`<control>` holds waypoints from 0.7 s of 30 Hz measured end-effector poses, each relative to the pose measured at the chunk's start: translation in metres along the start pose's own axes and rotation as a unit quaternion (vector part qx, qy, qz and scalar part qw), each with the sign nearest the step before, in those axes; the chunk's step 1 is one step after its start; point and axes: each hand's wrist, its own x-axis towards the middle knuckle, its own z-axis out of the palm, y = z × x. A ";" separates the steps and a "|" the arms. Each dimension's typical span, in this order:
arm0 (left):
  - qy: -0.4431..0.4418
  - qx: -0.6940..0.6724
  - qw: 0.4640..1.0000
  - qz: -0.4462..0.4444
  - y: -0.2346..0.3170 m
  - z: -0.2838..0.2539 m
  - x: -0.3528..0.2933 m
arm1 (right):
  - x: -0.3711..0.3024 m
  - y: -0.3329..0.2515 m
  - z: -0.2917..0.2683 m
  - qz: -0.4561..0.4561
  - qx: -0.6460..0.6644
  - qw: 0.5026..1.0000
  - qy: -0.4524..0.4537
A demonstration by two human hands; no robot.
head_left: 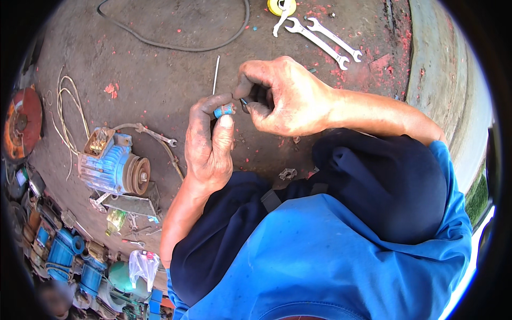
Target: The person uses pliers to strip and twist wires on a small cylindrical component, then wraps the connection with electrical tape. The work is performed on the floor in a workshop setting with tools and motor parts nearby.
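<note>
Between the thumb and forefinger of my left hand (208, 141) is a small blue cylindrical part (224, 110) with a dull metal end. My right hand (290, 98) is close beside it on the right, its fingers curled into a pinch. A small dark piece (244, 104) shows at those fingertips, too small to name. Beyond my left hand a thin metal rod (216, 74) lies on the ground, its near end hidden by the fingers. To the left stands a blue electric motor (109, 168) with a grooved pulley (140, 176) and an opened terminal box (100, 142).
Two open-ended wrenches (320, 45) and a yellow tape roll (281, 6) lie at the far side, near a dark cable (176, 48). A rusty red disc (22, 122) is at far left. Several motors and parts (64, 253) crowd the lower left, beside a plastic bag (144, 266).
</note>
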 end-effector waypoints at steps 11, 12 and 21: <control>0.010 -0.125 0.991 -0.044 0.006 0.004 0.003 | 0.001 0.001 0.004 -0.012 -0.009 1.000 0.019; 0.004 -0.165 0.984 -0.063 0.008 0.004 0.004 | 0.001 0.001 0.005 -0.016 -0.013 1.000 0.023; -0.011 -0.212 0.971 -0.110 0.011 0.002 0.003 | 0.002 0.000 0.004 -0.015 -0.025 0.999 0.023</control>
